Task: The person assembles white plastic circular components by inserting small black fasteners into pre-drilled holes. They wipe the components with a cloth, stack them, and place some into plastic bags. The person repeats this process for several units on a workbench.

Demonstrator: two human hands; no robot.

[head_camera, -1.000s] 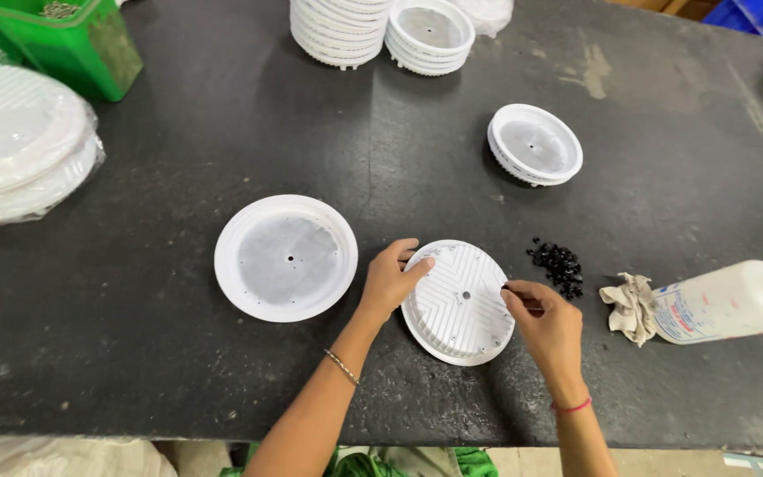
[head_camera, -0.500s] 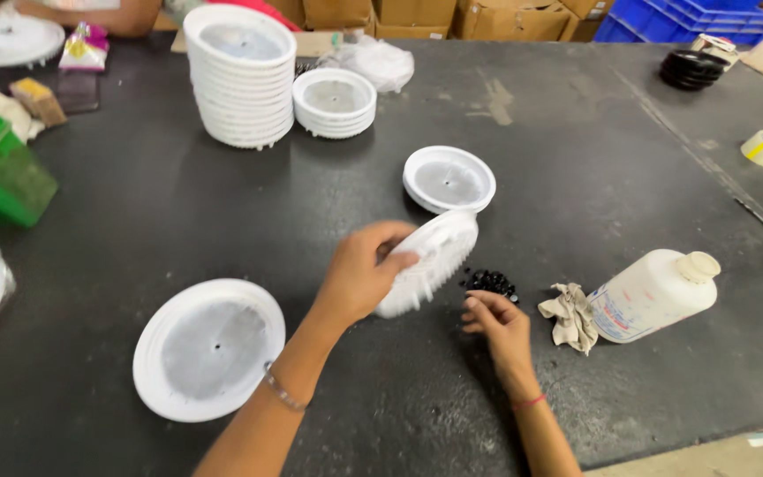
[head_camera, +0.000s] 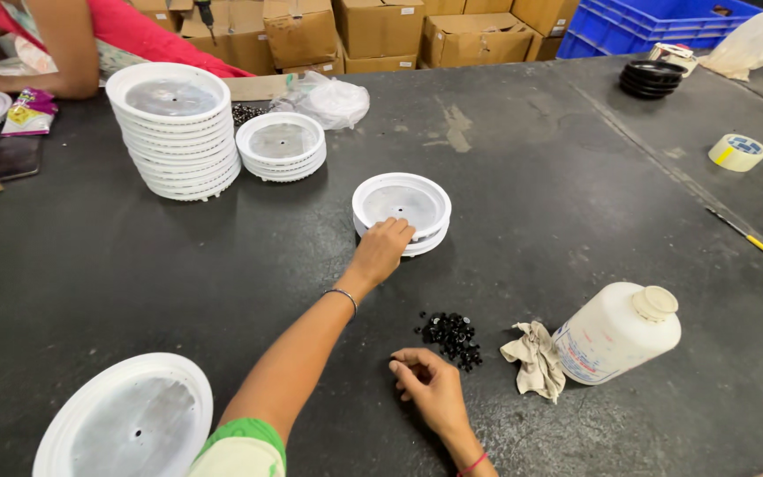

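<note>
My left hand (head_camera: 381,250) has moved off the ribbed disc and now touches the rim of the small white dish (head_camera: 402,206), grip loosely curled. My right hand (head_camera: 433,384) rests on the counter (head_camera: 532,177), fingers pressed together beside the black beads (head_camera: 450,334). A rag (head_camera: 536,358) and bottle (head_camera: 615,333) lie nearby.
</note>
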